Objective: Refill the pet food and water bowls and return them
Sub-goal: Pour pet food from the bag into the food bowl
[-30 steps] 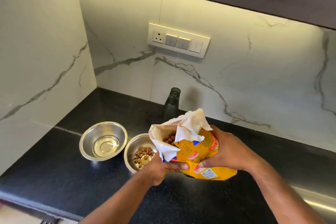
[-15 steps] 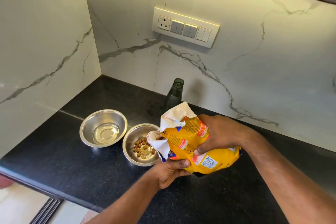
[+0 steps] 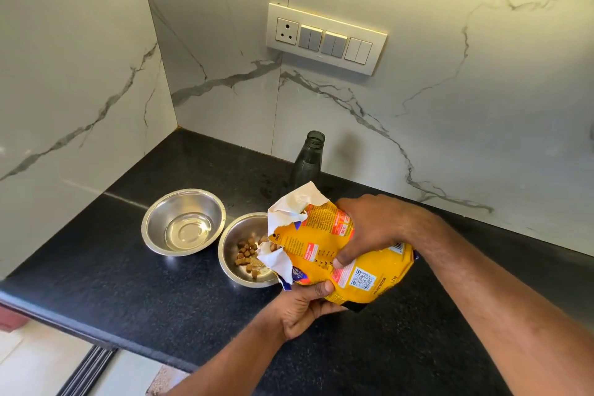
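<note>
Right hand (image 3: 374, 228): grip closed over the top of the yellow food bag (image 3: 337, 254), fingers curled down its near face. Left hand (image 3: 303, 307): grip closed under the bag's near lower edge, thumb on the front.

Bag: now tipped further left than a second ago, its torn white mouth (image 3: 283, 235) lowered over the food bowl (image 3: 231, 254); kibble (image 3: 247, 255) lies in the bowl and shows at the mouth. Judgement: pouring is under way, the bowl only part filled.

Water bowl (image 3: 183, 222): just left of the food bowl, holding clear water.

Bottle (image 3: 308, 157): dark, uncapped, behind the bag on the black desk (image 3: 128, 283).

Writing: "100%" and a QR code; the rest is too small to read.
</note>
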`<state>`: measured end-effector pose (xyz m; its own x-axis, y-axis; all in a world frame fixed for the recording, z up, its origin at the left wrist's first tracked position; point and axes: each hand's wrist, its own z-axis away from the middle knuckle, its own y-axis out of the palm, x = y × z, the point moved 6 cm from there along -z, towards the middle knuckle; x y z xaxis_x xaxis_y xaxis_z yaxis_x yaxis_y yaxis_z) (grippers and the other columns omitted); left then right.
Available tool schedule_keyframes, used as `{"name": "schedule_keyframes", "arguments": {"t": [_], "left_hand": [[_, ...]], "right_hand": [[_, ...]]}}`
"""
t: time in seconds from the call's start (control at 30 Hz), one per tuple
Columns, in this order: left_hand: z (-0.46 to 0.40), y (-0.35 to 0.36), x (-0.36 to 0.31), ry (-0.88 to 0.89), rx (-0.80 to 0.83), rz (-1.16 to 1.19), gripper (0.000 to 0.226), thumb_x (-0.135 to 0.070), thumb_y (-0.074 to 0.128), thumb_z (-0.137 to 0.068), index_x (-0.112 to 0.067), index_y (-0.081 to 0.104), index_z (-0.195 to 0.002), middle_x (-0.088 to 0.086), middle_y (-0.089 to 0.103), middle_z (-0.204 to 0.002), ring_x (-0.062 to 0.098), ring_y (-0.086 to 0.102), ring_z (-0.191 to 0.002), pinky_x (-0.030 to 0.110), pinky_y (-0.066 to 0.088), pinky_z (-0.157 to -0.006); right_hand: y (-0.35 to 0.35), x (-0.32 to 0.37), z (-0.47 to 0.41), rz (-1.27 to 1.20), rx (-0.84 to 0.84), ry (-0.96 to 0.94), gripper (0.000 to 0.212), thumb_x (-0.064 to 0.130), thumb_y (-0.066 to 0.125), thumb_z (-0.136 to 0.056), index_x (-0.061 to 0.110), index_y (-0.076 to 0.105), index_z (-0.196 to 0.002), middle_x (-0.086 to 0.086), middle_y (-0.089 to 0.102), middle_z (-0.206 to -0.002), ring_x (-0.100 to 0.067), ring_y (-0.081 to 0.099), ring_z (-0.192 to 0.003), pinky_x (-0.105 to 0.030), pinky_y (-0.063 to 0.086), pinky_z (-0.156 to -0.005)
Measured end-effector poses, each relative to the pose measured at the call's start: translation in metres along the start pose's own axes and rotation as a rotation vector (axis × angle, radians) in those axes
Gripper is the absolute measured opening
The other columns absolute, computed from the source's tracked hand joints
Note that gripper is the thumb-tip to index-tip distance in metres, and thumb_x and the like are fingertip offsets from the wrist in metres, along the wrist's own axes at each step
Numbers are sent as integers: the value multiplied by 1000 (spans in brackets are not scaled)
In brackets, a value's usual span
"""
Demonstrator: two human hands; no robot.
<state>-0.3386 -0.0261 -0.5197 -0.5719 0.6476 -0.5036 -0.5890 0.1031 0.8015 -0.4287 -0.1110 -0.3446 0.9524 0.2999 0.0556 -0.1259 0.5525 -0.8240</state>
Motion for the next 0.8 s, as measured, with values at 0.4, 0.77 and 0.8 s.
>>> {"name": "schedule_keyframes", "arguments": {"t": [0.4,0.77,0.8], "left_hand": [[8,-3,8,16,-28,158,94,-6,102,-47,-6,59,-131,25,65,-133,45,66,-118,66,56,-88],[14,-6,4,15,-42,176,91,-7,99,-54,-8,57,-135,24,63,-138,45,62,-125,69,49,-95],[14,-5,4,19,-39,181,92,-7,99,-55,-9,56,-136,24,62,-139,45,62,-125,70,48,-95]], "right_hand": [[-8,20,-5,42,9,-3,92,74,79,-69,30,44,-142,5,61,-134,-20,64,-114,-41,56,-95],[-9,26,-10,47,44,19,93,74,78,-70,31,43,-144,6,61,-136,-19,64,-115,-40,56,-96],[-10,26,-11,49,42,21,92,74,78,-70,31,44,-143,6,62,-136,-19,65,-114,-39,56,-95]]}}
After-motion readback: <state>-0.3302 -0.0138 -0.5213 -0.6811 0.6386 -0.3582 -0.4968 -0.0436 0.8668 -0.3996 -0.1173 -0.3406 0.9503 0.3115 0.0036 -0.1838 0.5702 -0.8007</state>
